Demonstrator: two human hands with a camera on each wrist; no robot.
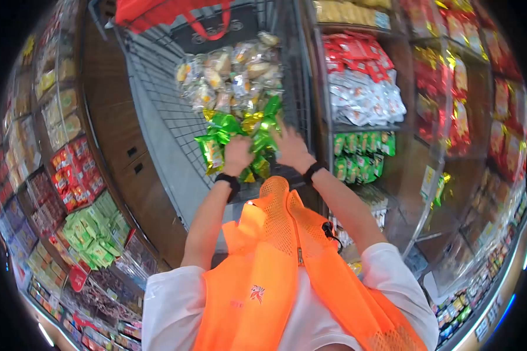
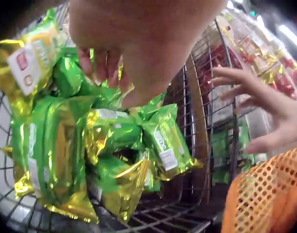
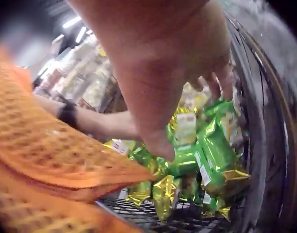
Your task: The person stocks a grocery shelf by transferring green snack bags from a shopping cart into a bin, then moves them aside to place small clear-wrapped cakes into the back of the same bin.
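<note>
Several shiny green-and-gold snack packets point(image 2: 54, 145) lie heaped in the near end of a wire shopping cart point(image 1: 158, 102). My left hand point(image 1: 238, 153) reaches down onto the heap, fingertips and thumb among the green wrappers. In the left wrist view the left hand point(image 2: 139, 48) hides part of the packets under it; I cannot tell whether it grips one. At the heap's right side is my right hand point(image 1: 291, 146), its fingers spread. The right wrist view has that hand point(image 3: 173, 73) above a green packet point(image 3: 214, 145), fingertips partly hidden behind the wrappers.
Clear-wrapped food packs point(image 1: 234, 70) fill the cart beyond the green ones. A red bag point(image 1: 164, 13) hangs at its far end. Stocked shelves point(image 1: 366, 82) stand close on the right, with a wooden cabinet point(image 1: 114, 123) and more goods on the left.
</note>
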